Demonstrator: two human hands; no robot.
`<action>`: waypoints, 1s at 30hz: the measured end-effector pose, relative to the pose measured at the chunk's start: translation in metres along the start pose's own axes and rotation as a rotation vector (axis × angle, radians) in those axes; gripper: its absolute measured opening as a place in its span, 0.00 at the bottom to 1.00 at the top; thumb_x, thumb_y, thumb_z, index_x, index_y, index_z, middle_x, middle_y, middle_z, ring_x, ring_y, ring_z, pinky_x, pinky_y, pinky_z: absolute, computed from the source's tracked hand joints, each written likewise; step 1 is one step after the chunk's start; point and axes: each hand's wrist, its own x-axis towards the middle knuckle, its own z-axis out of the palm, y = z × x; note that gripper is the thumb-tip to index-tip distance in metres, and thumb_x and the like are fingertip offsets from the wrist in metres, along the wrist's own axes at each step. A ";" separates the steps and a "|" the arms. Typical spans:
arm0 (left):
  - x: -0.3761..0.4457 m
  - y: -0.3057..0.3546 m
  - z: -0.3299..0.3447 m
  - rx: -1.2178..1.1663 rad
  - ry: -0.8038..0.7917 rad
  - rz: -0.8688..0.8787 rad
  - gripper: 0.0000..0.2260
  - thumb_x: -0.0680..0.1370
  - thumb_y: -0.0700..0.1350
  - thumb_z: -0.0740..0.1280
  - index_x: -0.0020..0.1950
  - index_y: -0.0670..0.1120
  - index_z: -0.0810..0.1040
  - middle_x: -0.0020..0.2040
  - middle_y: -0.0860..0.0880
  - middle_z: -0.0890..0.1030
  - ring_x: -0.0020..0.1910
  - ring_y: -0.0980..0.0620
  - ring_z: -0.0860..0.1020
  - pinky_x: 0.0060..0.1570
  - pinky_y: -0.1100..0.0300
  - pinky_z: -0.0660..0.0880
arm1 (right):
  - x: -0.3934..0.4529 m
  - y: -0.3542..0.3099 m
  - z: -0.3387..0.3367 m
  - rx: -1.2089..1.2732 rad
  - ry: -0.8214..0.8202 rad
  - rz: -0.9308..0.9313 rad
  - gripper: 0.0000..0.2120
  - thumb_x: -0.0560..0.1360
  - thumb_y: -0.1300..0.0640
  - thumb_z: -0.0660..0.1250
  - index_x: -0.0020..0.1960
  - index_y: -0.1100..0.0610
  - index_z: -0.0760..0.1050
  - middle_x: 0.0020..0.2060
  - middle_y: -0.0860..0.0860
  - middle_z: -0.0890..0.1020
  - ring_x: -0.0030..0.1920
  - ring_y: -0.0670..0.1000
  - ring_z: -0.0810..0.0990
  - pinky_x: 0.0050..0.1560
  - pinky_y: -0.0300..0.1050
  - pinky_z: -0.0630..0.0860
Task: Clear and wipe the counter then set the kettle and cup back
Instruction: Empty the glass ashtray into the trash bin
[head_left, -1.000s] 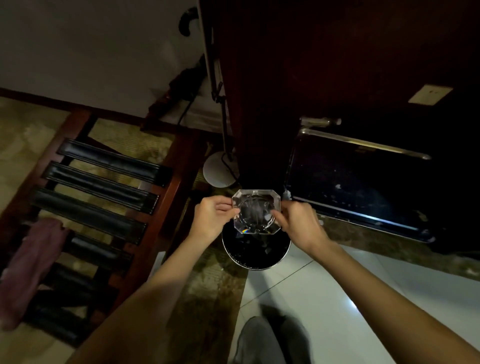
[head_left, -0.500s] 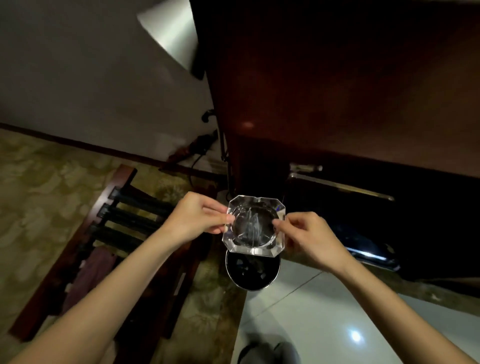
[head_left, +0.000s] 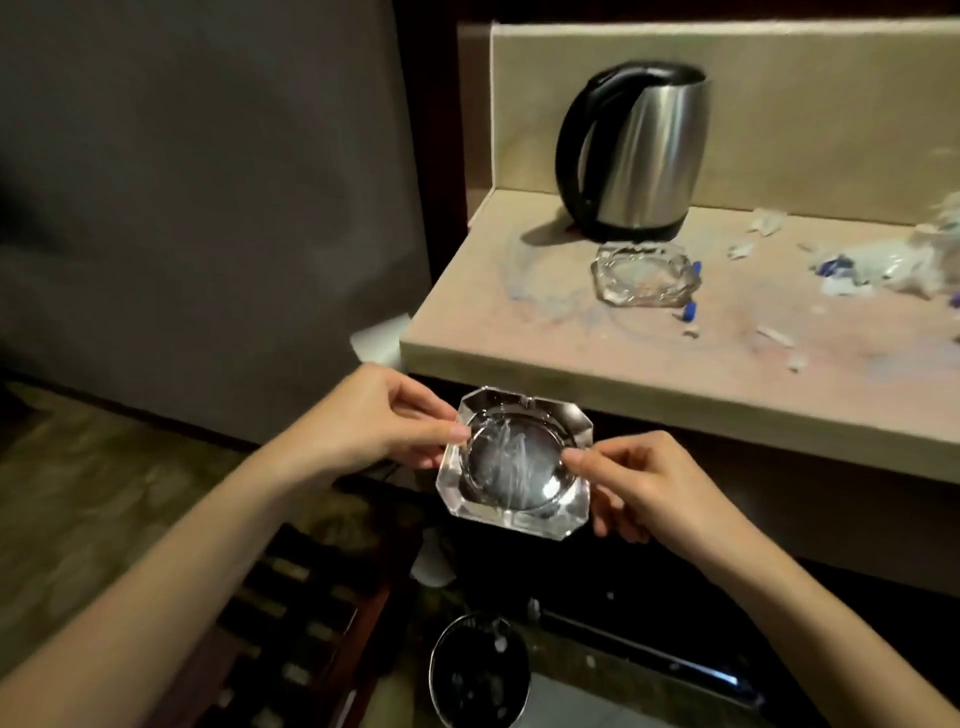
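I hold a clear glass ashtray (head_left: 514, 465) in front of the counter edge, below the counter's height. My left hand (head_left: 387, 421) pinches its left rim and my right hand (head_left: 644, 480) pinches its right rim. On the beige counter (head_left: 519, 332) stands a steel kettle (head_left: 634, 150) with a black handle, near the back left corner. A second glass ashtray (head_left: 644, 273) sits just in front of the kettle. No cup is in view.
Crumpled plastic wrappers and scraps (head_left: 883, 265) litter the counter's right side. A round black bin (head_left: 480, 670) stands on the floor below my hands. A slatted wooden rack (head_left: 291, 634) is at lower left, a grey wall (head_left: 208, 208) behind it.
The view has swung up from the floor and bin to the counter. Both hands have lifted the ashtray away from above the bin, keeping their hold on its rims.
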 end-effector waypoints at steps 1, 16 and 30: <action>0.002 0.011 0.001 0.011 -0.001 0.015 0.09 0.68 0.37 0.75 0.45 0.36 0.82 0.34 0.42 0.83 0.27 0.56 0.78 0.28 0.69 0.74 | 0.001 -0.007 -0.008 -0.011 0.008 -0.005 0.21 0.76 0.51 0.66 0.31 0.66 0.73 0.22 0.56 0.77 0.19 0.47 0.68 0.23 0.36 0.63; 0.097 0.090 -0.006 0.114 -0.018 0.099 0.10 0.69 0.41 0.75 0.48 0.37 0.84 0.36 0.43 0.84 0.30 0.55 0.80 0.35 0.65 0.78 | 0.074 -0.055 -0.088 -0.012 0.046 -0.016 0.18 0.77 0.53 0.65 0.38 0.68 0.79 0.22 0.54 0.76 0.21 0.47 0.68 0.23 0.38 0.65; 0.204 0.085 -0.033 0.139 0.029 -0.024 0.07 0.71 0.37 0.73 0.47 0.35 0.83 0.39 0.35 0.80 0.32 0.46 0.75 0.29 0.62 0.76 | 0.212 -0.058 -0.102 -0.491 0.032 0.060 0.23 0.79 0.49 0.63 0.29 0.60 0.76 0.23 0.51 0.77 0.18 0.42 0.70 0.25 0.32 0.68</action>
